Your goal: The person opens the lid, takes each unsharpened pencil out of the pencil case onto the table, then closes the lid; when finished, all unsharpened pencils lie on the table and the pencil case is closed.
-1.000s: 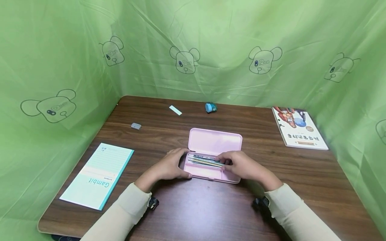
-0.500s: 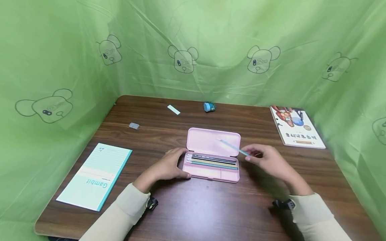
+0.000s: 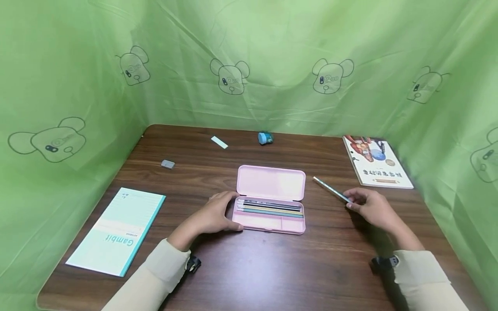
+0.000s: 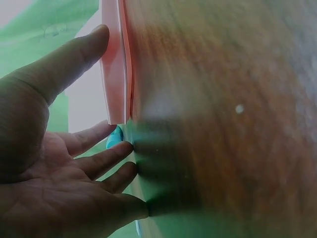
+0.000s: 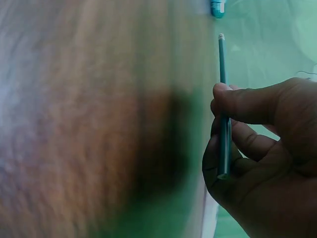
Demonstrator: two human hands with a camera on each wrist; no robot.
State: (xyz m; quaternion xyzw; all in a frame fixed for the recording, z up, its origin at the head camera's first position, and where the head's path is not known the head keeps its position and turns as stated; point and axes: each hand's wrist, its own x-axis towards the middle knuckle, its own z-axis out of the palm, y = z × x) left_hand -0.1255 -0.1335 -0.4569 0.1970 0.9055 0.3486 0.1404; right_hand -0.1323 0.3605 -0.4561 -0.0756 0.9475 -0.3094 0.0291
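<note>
The left hand (image 3: 213, 216) clasped a pink pencil case (image 3: 271, 182) widely; that probably steadied it. The right hand (image 3: 372, 209) pinched a pencil (image 3: 330, 188).

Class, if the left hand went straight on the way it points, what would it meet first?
Most likely the left end of the open pink pencil case, lying right ahead of the left hand; any gap to the palm is hard to judge.

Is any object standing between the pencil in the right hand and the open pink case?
Nothing visible stands between the pencil and the pink case; the left hand touches the case's opposite end.
</note>
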